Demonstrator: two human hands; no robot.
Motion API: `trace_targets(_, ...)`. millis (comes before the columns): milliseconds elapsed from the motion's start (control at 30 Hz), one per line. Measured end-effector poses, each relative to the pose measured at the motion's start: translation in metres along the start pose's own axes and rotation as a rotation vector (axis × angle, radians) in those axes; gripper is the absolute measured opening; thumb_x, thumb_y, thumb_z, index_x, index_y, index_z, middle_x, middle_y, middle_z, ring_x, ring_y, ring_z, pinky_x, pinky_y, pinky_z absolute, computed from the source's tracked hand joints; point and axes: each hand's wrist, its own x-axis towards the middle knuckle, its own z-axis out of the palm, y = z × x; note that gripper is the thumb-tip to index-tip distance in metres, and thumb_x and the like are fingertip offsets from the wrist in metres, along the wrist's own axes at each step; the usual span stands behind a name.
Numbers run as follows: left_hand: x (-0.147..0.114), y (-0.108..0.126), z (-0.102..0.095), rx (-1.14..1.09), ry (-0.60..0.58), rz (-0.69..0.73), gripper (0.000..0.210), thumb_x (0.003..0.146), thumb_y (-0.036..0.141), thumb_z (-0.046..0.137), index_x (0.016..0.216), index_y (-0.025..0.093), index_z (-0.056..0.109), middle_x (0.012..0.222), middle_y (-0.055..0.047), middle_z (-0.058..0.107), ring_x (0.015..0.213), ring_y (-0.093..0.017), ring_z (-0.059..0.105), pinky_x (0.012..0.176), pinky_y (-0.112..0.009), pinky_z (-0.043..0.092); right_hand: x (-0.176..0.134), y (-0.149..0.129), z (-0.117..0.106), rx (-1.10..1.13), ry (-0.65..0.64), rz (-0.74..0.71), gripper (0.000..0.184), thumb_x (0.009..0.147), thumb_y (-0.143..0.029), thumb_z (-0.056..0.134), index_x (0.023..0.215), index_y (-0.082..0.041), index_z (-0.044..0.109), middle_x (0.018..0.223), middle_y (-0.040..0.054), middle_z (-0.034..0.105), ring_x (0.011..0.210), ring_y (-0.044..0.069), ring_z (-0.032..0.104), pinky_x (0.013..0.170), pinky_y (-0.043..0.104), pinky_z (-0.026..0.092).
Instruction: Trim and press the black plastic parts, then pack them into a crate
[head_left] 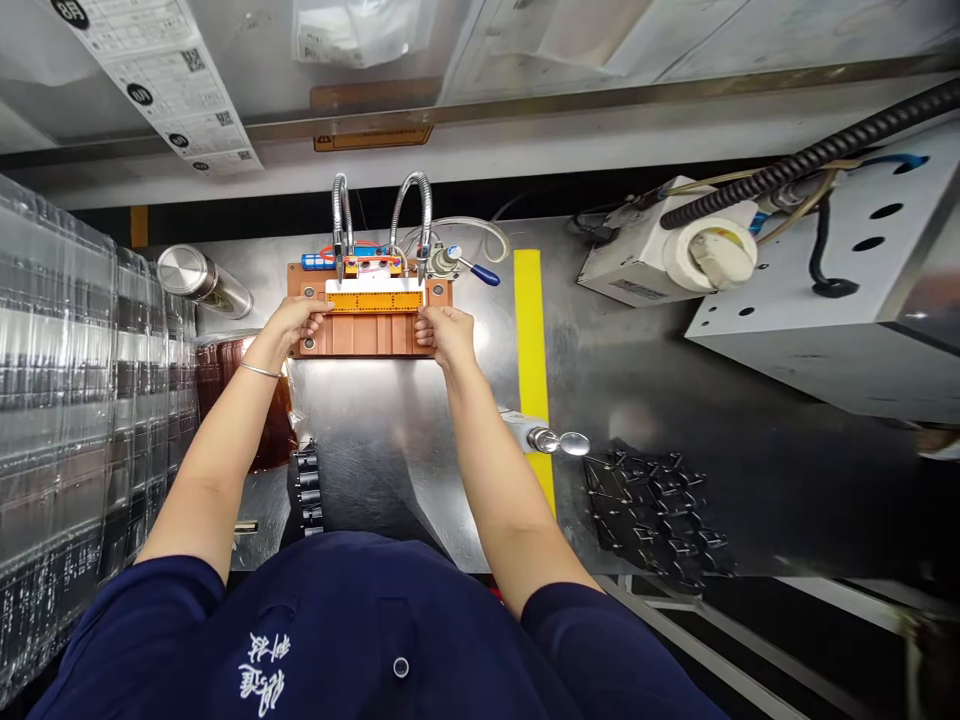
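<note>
An orange perforated strip (376,302) lies level across a copper-coloured fixture (367,338), along the edge of a white block. My left hand (301,318) pinches the strip's left end between thumb and fingers. At the opposite end, my right hand (445,330) grips it the same way, with the other fingers curled under. Two bent metal hoses (412,185) arch down over the back of the fixture. A lever with a blue handle (485,274) sticks out at the fixture's right rear.
Stacked clear plastic trays (82,420) rise along the left. A steel flask (204,280) lies near the back. Yellow tape (529,340) runs down the steel table, with a small bottle (525,430) over it. Black parts (656,510) lie right; a white machine (832,300) stands behind them.
</note>
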Motion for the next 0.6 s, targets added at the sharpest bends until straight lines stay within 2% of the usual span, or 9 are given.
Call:
trace_targets(200,0.002,0.007,-0.009,0.026,-0.106,-0.057,0.020,0.071,0.018,0.081,0.070,0.009,0.063,0.056,-0.007,0.066,0.045,-0.011,0.061,0.045,-0.019,0.050,0.000,-0.004,-0.004,0.003,-0.041,0.065,0.016,0.076,-0.014,0.067,0.065,-0.014,0.056,0.046,-0.0016,0.062,0.036,0.008,0.055,0.035,0.016,0.047)
trace_targets(367,0.001,0.006,-0.014,0.013,-0.146,-0.032,0.012,0.073,0.012,0.078,0.074,0.007,0.067,0.067,-0.011,0.071,0.057,-0.013,0.069,0.056,-0.021,0.059,-0.002,-0.004,-0.005,0.022,-0.062,0.097,0.016,0.081,-0.014,0.067,0.069,-0.012,0.057,0.052,0.0006,0.065,0.041,0.010,0.061,0.040,0.018,0.052)
trace_targets(533,0.002,0.000,-0.014,-0.043,-0.117,0.021,0.009,0.076,0.009,0.075,0.075,0.007,0.066,0.068,-0.010,0.072,0.060,-0.014,0.070,0.059,-0.022,0.059,0.007,-0.008,-0.014,0.044,-0.163,0.135,0.012,0.085,-0.012,0.063,0.073,-0.010,0.059,0.061,0.0040,0.068,0.052,0.012,0.067,0.050,0.020,0.056)
trace_targets(600,0.000,-0.005,-0.014,-0.077,-0.107,0.049,0.009,0.077,0.009,0.074,0.076,0.008,0.065,0.068,-0.009,0.071,0.060,-0.013,0.070,0.060,-0.022,0.059,0.001,-0.004,-0.016,0.046,-0.155,0.109,0.008,0.087,-0.011,0.058,0.079,-0.012,0.059,0.064,0.0017,0.068,0.055,0.009,0.067,0.055,0.018,0.056)
